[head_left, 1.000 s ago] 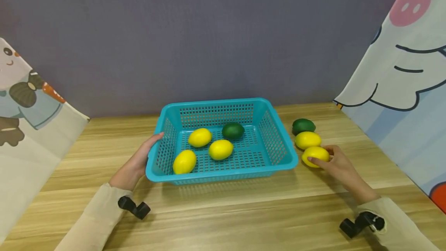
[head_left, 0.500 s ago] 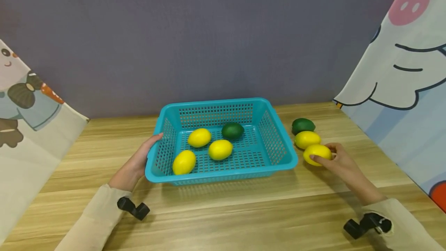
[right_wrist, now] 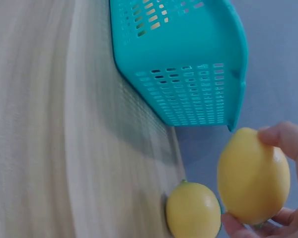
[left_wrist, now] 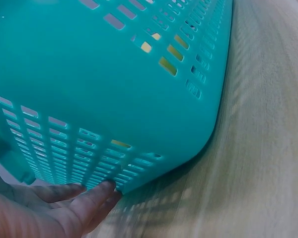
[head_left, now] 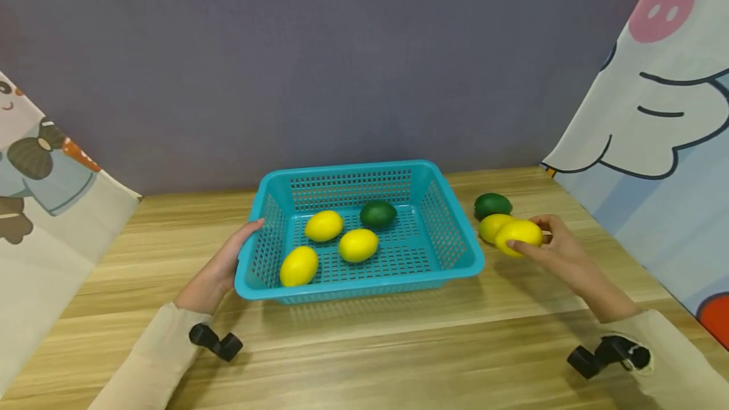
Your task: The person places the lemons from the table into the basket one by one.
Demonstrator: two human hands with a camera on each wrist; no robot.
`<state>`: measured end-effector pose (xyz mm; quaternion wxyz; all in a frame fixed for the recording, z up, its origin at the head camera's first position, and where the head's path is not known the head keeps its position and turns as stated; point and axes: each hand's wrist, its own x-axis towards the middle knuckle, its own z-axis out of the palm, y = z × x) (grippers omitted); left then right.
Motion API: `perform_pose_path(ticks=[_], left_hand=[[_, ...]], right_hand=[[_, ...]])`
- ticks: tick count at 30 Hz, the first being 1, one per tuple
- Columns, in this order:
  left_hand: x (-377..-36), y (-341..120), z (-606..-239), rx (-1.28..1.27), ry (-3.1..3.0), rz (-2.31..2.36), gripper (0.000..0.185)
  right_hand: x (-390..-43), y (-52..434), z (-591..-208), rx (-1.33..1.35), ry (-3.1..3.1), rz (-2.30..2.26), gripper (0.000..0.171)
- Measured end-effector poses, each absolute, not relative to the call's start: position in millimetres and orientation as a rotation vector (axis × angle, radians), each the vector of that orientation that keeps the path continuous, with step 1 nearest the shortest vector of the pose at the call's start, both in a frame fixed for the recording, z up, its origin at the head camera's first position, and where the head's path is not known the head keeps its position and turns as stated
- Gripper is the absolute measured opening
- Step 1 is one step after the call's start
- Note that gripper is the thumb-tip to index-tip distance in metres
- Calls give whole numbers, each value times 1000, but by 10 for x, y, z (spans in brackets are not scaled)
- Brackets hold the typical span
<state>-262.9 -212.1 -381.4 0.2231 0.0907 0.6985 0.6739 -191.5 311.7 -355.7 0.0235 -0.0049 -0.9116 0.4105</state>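
Observation:
My right hand (head_left: 560, 258) holds a yellow lemon (head_left: 518, 237) between thumb and fingers. In the right wrist view that lemon (right_wrist: 253, 176) is raised off the table. Partly behind it lies a second lemon (head_left: 490, 228), and beyond that a dark green avocado-shaped fruit (head_left: 493, 205). My left hand (head_left: 224, 261) grips the left end of a blue-green plastic basket (head_left: 364, 283), thumb over the rim. In the left wrist view the fingers (left_wrist: 92, 198) lie against the slotted outer wall. Inside the basket are three lemons (head_left: 358, 245) and one dark green fruit (head_left: 378, 214).
Everything stands on a wood-grain table (head_left: 364, 347). A grey upright panel (head_left: 364, 68) closes off the back. Cartoon-printed cloth (head_left: 655, 119) borders the right side, and another printed cloth (head_left: 51, 163) the left.
My right hand has lifted the nearest lemon off the table, up and slightly away, so it now overlaps the lemon behind. The left hand keeps its place on the basket.

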Motion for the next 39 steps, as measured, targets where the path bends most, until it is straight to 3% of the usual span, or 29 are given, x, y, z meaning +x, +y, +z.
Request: perform_pose_path(ticks=[20, 39], left_hand=[[-2632, -2105, -3814, 247, 1934, 1868, 72], [-2617, -2104, -3802, 244, 1943, 1868, 72]], right_hand=[[-2019, 2833, -3110, 116, -2827, 1021, 78], [-2131, 2275, -2951, 357, -2832, 1019, 66]])
